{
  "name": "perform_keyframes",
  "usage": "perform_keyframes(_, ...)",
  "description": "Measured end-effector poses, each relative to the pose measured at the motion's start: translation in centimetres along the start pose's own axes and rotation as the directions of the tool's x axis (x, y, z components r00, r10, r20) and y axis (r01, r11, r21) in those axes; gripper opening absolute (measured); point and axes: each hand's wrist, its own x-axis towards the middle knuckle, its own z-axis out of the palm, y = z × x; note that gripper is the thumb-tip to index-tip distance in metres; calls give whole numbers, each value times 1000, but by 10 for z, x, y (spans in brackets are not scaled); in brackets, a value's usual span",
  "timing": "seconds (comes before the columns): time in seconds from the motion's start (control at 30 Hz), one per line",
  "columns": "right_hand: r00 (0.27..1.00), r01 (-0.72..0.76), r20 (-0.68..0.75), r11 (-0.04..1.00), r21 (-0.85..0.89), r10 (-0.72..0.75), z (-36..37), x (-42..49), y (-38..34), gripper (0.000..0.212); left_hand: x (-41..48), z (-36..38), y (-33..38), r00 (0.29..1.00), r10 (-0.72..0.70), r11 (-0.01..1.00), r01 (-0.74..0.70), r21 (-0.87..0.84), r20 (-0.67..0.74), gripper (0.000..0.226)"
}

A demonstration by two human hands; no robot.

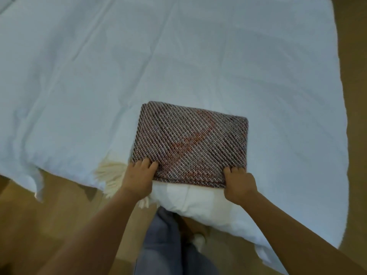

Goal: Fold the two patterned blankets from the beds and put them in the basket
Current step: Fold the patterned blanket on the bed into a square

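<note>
Patterned blanket (190, 143) lies folded into a thick rectangle on the near edge of the bed, on top of the pale bed cover (139, 56); diagonal dark-and-light weave, faint reddish marks across the top face

Bed cover fills most of the view, creased, its edge hanging toward the floor on the left and right

Wooden floor (49, 215) shows below and at the right side of the bed

Person's legs in blue jeans (164, 245) stand right at the bed edge, both bare forearms reaching forward

White bulge of bedding (188, 197) sits just under the blanket's near edge

Left hand (139, 177) grasps the blanket's near-left corner, fingers curled over the top face

Right hand (238, 185) grasps the near-right corner, fingers clenched over the edge; thumbs hidden on both

Cream fringe (111, 175) hangs off the bed edge just left of the left hand, touching the wrist
</note>
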Motion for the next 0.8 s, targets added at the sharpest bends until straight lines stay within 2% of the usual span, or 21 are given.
perform_keyframes(0.07,999,-4,-45,989,148,11,-7,2,-4,36,1,-3,-1,1000,20,998,-18,-65,20,61)
perform_keyframes(0.13,973,72,-230,951,301,-1,-20,7,-9,25,8,-16,-2,994,61,989,-72,-127,-93,70)
perform_keyframes(0.2,890,174,-456,935,310,-14,-36,16,-16,24,24,-33,3,965,52,978,-101,-184,-256,67)
perform_keyframes(0.23,844,197,-536,932,304,-4,-43,23,-22,26,35,-40,9,950,26,972,-97,-215,-312,63)
perform_keyframes(0.27,833,196,-554,929,313,11,-49,32,-28,31,47,-46,17,944,2,965,-89,-248,-331,58)
perform_keyframes(0.4,892,205,-449,933,295,-55,-57,73,-46,57,100,-53,52,964,-7,960,-69,-273,-267,60)
perform_keyframes(0.47,899,189,-434,946,263,-59,-53,95,-47,59,121,-46,57,969,-4,965,-61,-257,-247,61)
perform_keyframes(0.57,927,90,-375,966,242,7,-37,117,-37,60,143,-29,43,970,4,969,-63,-237,-242,64)
perform_keyframes(0.7,938,-5,-328,948,317,114,-13,134,-28,63,161,-7,32,978,12,961,-70,-269,-209,68)
perform_keyframes(0.8,929,-8,-346,945,328,129,-4,150,-27,65,177,3,34,981,22,949,-82,-304,-195,71)
